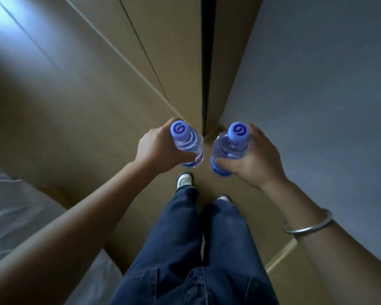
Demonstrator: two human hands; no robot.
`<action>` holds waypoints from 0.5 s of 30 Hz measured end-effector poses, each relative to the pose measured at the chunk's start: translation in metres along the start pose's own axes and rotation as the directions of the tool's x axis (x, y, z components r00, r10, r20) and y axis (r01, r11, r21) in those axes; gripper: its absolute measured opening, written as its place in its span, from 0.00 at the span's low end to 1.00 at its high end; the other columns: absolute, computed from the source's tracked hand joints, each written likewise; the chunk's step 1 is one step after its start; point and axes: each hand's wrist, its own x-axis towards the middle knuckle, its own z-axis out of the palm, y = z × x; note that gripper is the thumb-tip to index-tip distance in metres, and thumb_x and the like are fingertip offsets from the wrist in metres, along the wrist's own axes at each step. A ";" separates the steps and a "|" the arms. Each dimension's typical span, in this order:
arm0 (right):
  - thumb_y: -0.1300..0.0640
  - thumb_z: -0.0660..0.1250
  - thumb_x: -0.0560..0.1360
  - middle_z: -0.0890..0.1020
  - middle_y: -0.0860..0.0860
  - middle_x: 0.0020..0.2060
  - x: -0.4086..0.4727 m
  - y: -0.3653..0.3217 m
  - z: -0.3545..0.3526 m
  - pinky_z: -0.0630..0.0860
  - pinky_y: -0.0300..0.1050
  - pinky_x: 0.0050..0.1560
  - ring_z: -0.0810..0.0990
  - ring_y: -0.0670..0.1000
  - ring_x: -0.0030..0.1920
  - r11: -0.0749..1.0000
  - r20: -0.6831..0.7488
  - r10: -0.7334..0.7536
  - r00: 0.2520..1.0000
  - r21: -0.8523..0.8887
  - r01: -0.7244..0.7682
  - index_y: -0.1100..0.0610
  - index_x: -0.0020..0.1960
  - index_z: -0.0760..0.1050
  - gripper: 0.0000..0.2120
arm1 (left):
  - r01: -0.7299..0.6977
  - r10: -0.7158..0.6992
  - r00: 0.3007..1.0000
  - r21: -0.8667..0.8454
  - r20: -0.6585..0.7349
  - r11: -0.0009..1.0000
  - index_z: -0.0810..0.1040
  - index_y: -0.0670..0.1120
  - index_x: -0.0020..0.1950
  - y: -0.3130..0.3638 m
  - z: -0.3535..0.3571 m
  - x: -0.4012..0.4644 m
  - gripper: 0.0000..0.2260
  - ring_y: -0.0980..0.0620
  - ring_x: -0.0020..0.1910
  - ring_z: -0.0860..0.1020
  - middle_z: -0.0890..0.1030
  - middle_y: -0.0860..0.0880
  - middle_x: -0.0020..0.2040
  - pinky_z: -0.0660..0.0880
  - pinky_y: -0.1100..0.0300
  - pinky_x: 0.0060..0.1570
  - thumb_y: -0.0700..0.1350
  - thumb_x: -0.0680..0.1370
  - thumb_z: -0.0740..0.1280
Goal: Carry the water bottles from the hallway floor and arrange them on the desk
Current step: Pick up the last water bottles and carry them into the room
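- The left hand [157,148] holds a clear water bottle [188,148] around its middle. The fingers curl tight round the far side of it, so only the back of the hand and the thumb side show.
- This left water bottle stands almost straight up in the air. Its light blue cap [180,129] with a dark swirl points up at the camera.
- The right hand [254,160] holds a second water bottle [228,150]. The thumb [226,162] lies across the near side, and the fingers wrap round the far side.
- The second bottle tips a little toward the middle. It has a light blue swirl cap [238,130] too, and a blue label [218,170] shows under the thumb.
- The two bottles are near each other but do not touch. Both are up off the brown floor [79,119].
- A silver bangle [307,225] sits on the right forearm.
- Below the bottles are legs in blue jeans [185,249] and a white shoe [184,180].
- A grey wall [328,84] is on the right, with a dark gap [207,62] beside it.
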 end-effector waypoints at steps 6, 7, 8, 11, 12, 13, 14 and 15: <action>0.43 0.73 0.57 0.76 0.43 0.44 -0.001 -0.125 -0.047 0.73 0.42 0.38 0.76 0.47 0.43 0.981 0.025 -0.189 0.982 -0.024 0.190 0.49 0.50 0.71 0.25 | -0.047 -0.010 0.936 -0.154 -0.352 0.987 0.76 0.53 0.51 0.014 -0.118 -0.076 0.29 0.50 0.42 0.79 0.81 0.55 0.42 0.77 0.56 0.43 0.65 0.55 0.67; 0.43 0.73 0.57 0.76 0.43 0.44 0.002 -0.143 -0.050 0.72 0.41 0.37 0.75 0.47 0.42 0.970 0.037 -0.239 0.970 -0.037 0.240 0.50 0.50 0.71 0.25 | -0.053 -0.004 0.919 -0.133 -0.395 0.990 0.76 0.52 0.52 0.013 -0.132 -0.082 0.29 0.50 0.42 0.79 0.80 0.55 0.42 0.77 0.55 0.43 0.65 0.56 0.67; 0.43 0.73 0.57 0.76 0.44 0.44 0.006 -0.161 -0.052 0.72 0.42 0.37 0.75 0.48 0.43 0.958 0.047 -0.280 0.959 -0.047 0.282 0.51 0.50 0.71 0.26 | -0.047 -0.007 0.901 -0.112 -0.434 0.993 0.76 0.52 0.52 0.011 -0.146 -0.087 0.28 0.50 0.42 0.79 0.80 0.56 0.41 0.77 0.56 0.43 0.64 0.57 0.68; 0.45 0.74 0.57 0.76 0.48 0.46 0.017 -0.212 -0.048 0.76 0.48 0.43 0.77 0.52 0.46 0.915 0.085 -0.388 0.918 -0.082 0.395 0.53 0.52 0.71 0.28 | 0.000 -0.068 0.836 -0.124 -0.544 0.992 0.73 0.53 0.50 -0.004 -0.184 -0.097 0.25 0.49 0.39 0.78 0.77 0.57 0.38 0.74 0.57 0.42 0.62 0.58 0.72; 0.45 0.75 0.57 0.76 0.49 0.47 0.021 -0.228 -0.045 0.76 0.49 0.44 0.77 0.52 0.46 0.899 0.093 -0.419 0.903 -0.098 0.427 0.53 0.53 0.71 0.28 | 0.011 -0.086 0.812 -0.133 -0.577 0.991 0.72 0.54 0.49 -0.012 -0.195 -0.100 0.25 0.48 0.38 0.78 0.77 0.57 0.37 0.74 0.57 0.41 0.61 0.57 0.72; 0.45 0.75 0.57 0.76 0.49 0.47 0.024 -0.244 -0.040 0.76 0.49 0.45 0.76 0.53 0.47 0.884 0.098 -0.446 0.890 -0.112 0.455 0.52 0.53 0.71 0.28 | 0.027 -0.102 0.790 -0.133 -0.605 0.991 0.71 0.54 0.49 -0.019 -0.207 -0.102 0.25 0.47 0.38 0.77 0.76 0.57 0.37 0.73 0.58 0.40 0.62 0.57 0.71; 0.45 0.75 0.57 0.76 0.49 0.47 0.027 -0.260 -0.034 0.75 0.48 0.45 0.76 0.53 0.47 0.870 0.103 -0.468 0.878 -0.123 0.478 0.52 0.53 0.71 0.28 | 0.049 -0.118 0.772 -0.127 -0.625 0.991 0.71 0.55 0.48 -0.027 -0.218 -0.104 0.25 0.47 0.38 0.77 0.77 0.56 0.36 0.72 0.58 0.40 0.62 0.56 0.70; 0.46 0.75 0.57 0.76 0.50 0.47 0.029 -0.275 -0.028 0.74 0.47 0.44 0.76 0.54 0.47 0.857 0.109 -0.487 0.866 -0.128 0.498 0.52 0.54 0.71 0.28 | 0.071 -0.130 0.757 -0.117 -0.641 0.991 0.72 0.55 0.49 -0.036 -0.230 -0.106 0.25 0.46 0.38 0.78 0.77 0.56 0.35 0.71 0.59 0.39 0.62 0.55 0.69</action>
